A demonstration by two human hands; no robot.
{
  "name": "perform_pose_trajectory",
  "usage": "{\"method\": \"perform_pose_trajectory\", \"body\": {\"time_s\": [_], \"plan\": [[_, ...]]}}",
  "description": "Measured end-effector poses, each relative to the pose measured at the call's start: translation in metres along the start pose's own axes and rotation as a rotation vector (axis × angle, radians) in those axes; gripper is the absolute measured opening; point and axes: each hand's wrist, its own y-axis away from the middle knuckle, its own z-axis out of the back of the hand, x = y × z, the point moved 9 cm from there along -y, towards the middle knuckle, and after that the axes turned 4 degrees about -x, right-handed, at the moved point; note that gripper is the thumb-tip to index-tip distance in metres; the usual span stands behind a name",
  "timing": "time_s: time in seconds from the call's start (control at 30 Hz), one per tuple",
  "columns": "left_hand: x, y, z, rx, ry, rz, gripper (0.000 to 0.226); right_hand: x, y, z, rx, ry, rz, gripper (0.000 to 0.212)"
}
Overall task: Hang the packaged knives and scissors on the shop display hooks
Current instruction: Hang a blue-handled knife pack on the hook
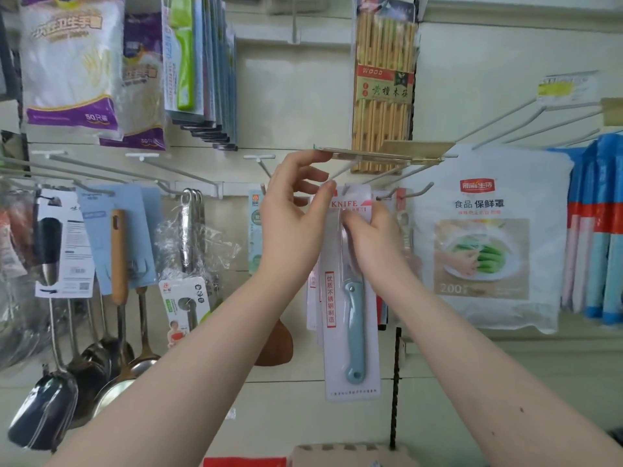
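Observation:
A packaged knife (pixel 352 298) with a light blue handle, on a white card marked KNIFE, hangs upright in front of the display wall at centre. My right hand (pixel 374 237) grips the card near its top. My left hand (pixel 296 210) is raised beside it, its thumb on the card's upper left corner and its fingers touching the white display hook (pixel 344 170) and the price-tag plate (pixel 381 153) above. More white cards hang just behind the knife card. Whether the card's hole is on the hook is hidden by my fingers.
Ladles and spatulas (pixel 114 332) hang at lower left, glove packs (pixel 70 62) and green-handled knife packs (pixel 199 69) above. Boxed chopsticks (pixel 384 82) hang over the hook. A food-cover bag (pixel 485 237) hangs right, with bare hooks (pixel 526 119) above it.

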Motion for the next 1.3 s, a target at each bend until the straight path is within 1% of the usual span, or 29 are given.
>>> {"method": "perform_pose_trajectory", "body": {"time_s": [0.1,0.2,0.23,0.33,0.43,0.57,0.67,0.73,0.8,0.87,1.0,1.13,1.23,1.3], "plan": [[0.001,0.001,-0.001,0.003,-0.002,0.001,0.029,-0.009,-0.004,-0.002,0.004,0.017,-0.014,0.033],[0.001,0.002,-0.001,-0.003,-0.001,0.002,0.03,-0.021,-0.013,-0.007,0.015,0.005,-0.082,0.022],[0.001,0.002,-0.001,-0.004,-0.002,0.001,0.031,-0.024,-0.017,-0.009,0.016,0.012,-0.098,0.021],[0.0,0.002,0.0,-0.007,-0.018,-0.003,0.034,-0.035,-0.028,-0.017,-0.006,0.043,-0.153,0.041],[0.0,0.002,0.0,-0.001,-0.041,-0.018,0.034,-0.043,-0.035,-0.019,-0.041,0.053,-0.176,0.041],[0.0,0.003,0.003,0.001,-0.051,-0.033,0.033,-0.047,-0.033,-0.017,-0.052,0.096,-0.141,0.035],[0.006,0.008,0.002,-0.004,-0.028,-0.016,0.035,-0.053,-0.024,-0.009,-0.104,0.165,-0.076,0.044],[0.01,0.012,0.002,-0.006,0.007,-0.004,0.03,-0.05,-0.012,-0.001,-0.136,0.207,0.018,0.048],[0.017,0.022,0.001,-0.007,0.028,0.01,0.028,-0.052,0.004,0.004,-0.138,0.193,0.085,0.049],[0.026,0.036,0.0,0.0,0.043,0.024,0.029,-0.063,0.022,0.007,-0.13,0.157,0.096,0.047],[0.055,0.067,0.0,0.001,0.057,0.107,0.027,-0.09,0.058,0.01,-0.134,0.086,0.123,0.039],[0.086,0.111,0.002,0.011,0.038,0.194,0.024,-0.132,0.093,0.008,-0.089,0.005,0.038,0.032],[0.113,0.151,0.006,0.015,0.016,0.272,0.022,-0.166,0.121,0.008,-0.071,0.021,-0.013,0.024],[0.13,0.176,0.01,0.018,-0.005,0.323,0.022,-0.195,0.138,0.007,-0.052,0.049,-0.09,0.022]]}}
